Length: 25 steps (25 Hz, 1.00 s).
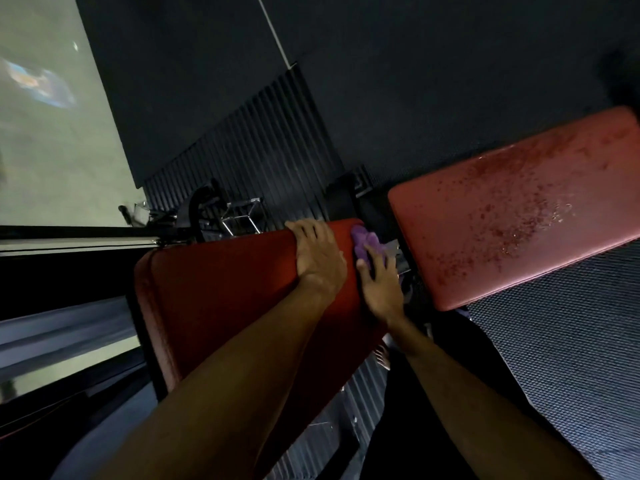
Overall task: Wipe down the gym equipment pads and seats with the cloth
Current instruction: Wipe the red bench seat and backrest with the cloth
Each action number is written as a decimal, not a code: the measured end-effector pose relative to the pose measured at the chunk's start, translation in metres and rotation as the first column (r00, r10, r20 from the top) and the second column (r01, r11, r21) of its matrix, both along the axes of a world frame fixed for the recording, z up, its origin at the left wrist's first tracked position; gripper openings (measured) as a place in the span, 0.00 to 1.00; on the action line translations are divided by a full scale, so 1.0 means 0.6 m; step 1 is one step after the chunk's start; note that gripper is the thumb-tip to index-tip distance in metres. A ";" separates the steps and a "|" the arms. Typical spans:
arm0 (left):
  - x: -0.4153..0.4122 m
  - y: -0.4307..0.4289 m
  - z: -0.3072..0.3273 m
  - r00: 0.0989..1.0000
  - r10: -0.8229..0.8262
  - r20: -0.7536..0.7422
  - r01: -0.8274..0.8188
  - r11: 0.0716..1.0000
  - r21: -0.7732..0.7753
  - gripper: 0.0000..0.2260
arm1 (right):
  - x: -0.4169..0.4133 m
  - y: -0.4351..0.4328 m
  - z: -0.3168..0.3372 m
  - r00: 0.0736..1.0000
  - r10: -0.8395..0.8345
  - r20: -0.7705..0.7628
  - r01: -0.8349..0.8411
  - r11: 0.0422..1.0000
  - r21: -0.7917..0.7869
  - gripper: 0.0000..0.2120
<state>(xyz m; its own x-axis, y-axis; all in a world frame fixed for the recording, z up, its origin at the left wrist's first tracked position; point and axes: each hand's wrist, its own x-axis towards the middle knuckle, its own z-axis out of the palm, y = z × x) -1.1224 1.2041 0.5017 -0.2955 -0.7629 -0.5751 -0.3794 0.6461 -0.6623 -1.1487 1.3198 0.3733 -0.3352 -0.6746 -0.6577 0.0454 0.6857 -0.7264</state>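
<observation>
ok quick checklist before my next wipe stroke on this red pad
1. Purple cloth under control: ok, the right hand presses it against the end edge of the near red pad.
2. Pad steadied: ok, the left hand rests on its upper edge.
3. Cloth spread flat: not ok, it is bunched beyond the fingertips.
4. Near pad's face clean: cannot tell, it lies in shadow.
5. Far red pad wiped: not ok, its surface is speckled wet.
</observation>
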 end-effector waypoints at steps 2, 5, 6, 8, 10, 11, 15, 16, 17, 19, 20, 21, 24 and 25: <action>0.000 0.001 -0.001 1.000 -0.009 -0.011 0.009 0.999 0.038 0.32 | 0.013 0.071 0.007 0.999 -0.010 0.037 0.014 0.993 -0.115 0.24; 0.006 0.000 -0.005 0.996 -0.078 -0.035 0.082 0.988 0.131 0.29 | -0.009 0.085 -0.055 1.000 0.013 0.023 -0.015 0.997 0.081 0.26; 0.007 -0.001 -0.008 0.993 -0.111 -0.033 0.114 0.979 0.169 0.28 | -0.024 0.066 -0.081 0.999 0.015 0.045 -0.023 0.984 0.175 0.26; 0.009 0.000 -0.013 0.987 -0.158 -0.033 0.161 0.957 0.241 0.26 | -0.048 0.017 -0.115 0.993 0.016 0.116 -0.047 0.962 0.269 0.26; 0.010 0.003 -0.016 0.981 -0.186 -0.059 0.195 0.935 0.297 0.24 | -0.055 -0.017 -0.112 0.994 0.026 0.102 -0.050 0.967 0.248 0.24; 0.009 0.002 -0.016 0.979 -0.189 -0.076 0.203 0.923 0.327 0.24 | -0.051 -0.023 -0.098 0.998 0.010 0.070 -0.024 0.980 0.199 0.22; 0.006 0.012 -0.014 0.982 -0.144 -0.121 0.183 0.888 0.422 0.22 | 0.007 0.060 -0.008 0.999 -0.048 -0.010 0.047 0.995 -0.090 0.17; 0.008 0.021 -0.012 0.985 -0.127 -0.119 0.167 0.887 0.431 0.23 | 0.019 0.093 0.007 0.998 -0.058 -0.002 0.057 0.990 -0.128 0.16; 0.008 0.030 -0.008 0.987 -0.117 -0.113 0.155 0.885 0.438 0.23 | 0.025 0.118 0.006 0.997 -0.074 0.016 0.076 0.988 -0.133 0.16; 0.006 0.042 -0.001 0.990 -0.092 -0.111 0.132 0.890 0.437 0.23 | 0.023 0.130 -0.022 0.995 -0.097 0.014 0.098 0.994 -0.056 0.16; 0.002 0.044 0.002 0.990 -0.080 -0.115 0.122 0.895 0.429 0.23 | 0.017 0.121 -0.044 0.996 -0.093 0.006 0.093 0.996 0.015 0.17; -0.003 0.046 0.005 0.990 -0.077 -0.115 0.119 0.898 0.423 0.23 | 0.006 0.108 -0.062 0.995 -0.095 0.022 0.092 0.991 0.099 0.18; -0.015 0.070 0.013 0.991 -0.113 -0.076 0.135 0.890 0.435 0.24 | -0.029 0.066 -0.085 0.983 -0.111 0.144 0.072 0.965 0.254 0.20; -0.016 0.082 0.014 0.991 -0.123 -0.060 0.136 0.883 0.449 0.24 | -0.035 0.061 -0.076 0.982 -0.105 0.157 0.064 0.967 0.247 0.20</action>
